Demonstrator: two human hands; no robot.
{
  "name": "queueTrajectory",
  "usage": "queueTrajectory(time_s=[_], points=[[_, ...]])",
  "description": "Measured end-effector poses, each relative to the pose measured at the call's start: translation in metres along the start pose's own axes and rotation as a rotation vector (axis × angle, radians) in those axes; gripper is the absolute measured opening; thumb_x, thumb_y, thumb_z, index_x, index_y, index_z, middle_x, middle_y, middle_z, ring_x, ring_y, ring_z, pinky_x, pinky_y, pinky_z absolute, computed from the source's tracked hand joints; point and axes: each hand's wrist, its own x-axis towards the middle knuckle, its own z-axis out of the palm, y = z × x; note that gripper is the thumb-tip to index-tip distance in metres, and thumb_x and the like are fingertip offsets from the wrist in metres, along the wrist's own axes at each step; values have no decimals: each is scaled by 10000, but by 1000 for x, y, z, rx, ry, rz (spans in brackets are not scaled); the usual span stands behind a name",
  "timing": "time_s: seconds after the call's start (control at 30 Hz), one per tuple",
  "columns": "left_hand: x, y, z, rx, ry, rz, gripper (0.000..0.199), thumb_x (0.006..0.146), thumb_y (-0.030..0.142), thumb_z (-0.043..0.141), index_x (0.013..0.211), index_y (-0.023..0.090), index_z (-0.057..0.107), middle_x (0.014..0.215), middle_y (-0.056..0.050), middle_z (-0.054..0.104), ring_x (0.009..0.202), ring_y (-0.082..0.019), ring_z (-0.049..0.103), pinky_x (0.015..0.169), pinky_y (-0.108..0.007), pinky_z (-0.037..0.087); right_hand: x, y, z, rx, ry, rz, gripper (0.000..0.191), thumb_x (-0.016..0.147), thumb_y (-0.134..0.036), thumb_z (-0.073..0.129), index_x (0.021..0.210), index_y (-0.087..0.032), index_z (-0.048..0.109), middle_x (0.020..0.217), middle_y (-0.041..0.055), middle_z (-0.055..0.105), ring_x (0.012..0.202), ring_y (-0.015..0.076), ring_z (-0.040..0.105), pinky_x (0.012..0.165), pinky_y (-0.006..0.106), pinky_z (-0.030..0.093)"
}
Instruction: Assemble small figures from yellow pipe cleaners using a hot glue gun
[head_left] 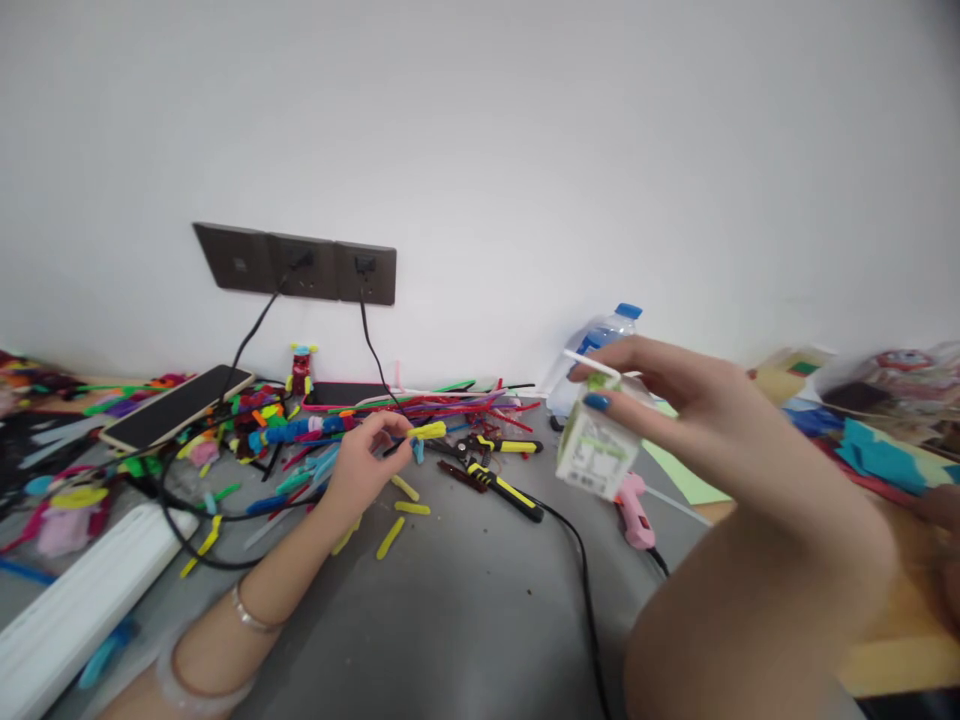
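Head view: right fingers (637,411) clasp a carton (598,450), contents hidden; left fingers (398,459) pinch a yellow piece (428,431).

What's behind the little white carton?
A bottle with a blue cap shows above the carton. The carton and right hand cover its lower part, so that's hidden.

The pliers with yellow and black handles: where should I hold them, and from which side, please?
Probably by both handles, coming from above and the right. The pliers lie with handles spread rightward on the grey table, while their head points toward the left hand. Perhaps avoid the black cable running by the nearer handle.
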Motion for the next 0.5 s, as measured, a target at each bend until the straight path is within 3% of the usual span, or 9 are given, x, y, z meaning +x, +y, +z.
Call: queueTrajectory(time_s=[0.13,0.27,0.5], points=[[0,0,0,0,-5,-1,81,724,183,599,794,190,638,792,-17,669,698,-148,601,637,-244,472,30,59,33,-19,81,216,208,829,-384,620,896,-198,684,895,69,717,804,239,645,731,357,482],[0,0,0,3,2,0,73,720,182,597,783,191,633,779,-18,665,706,-152,601,631,-244,464,48,107,70,-97,117,339,178,763,-310,662,872,-169,661,968,105,706,894,258,634,789,359,453],[0,0,-1,8,-8,-2,87,726,185,583,800,185,629,813,-23,672,707,-143,599,638,-243,471,52,136,103,-99,-53,432,101,730,-252,676,795,-176,661,863,61,711,776,205,634,662,276,421]])
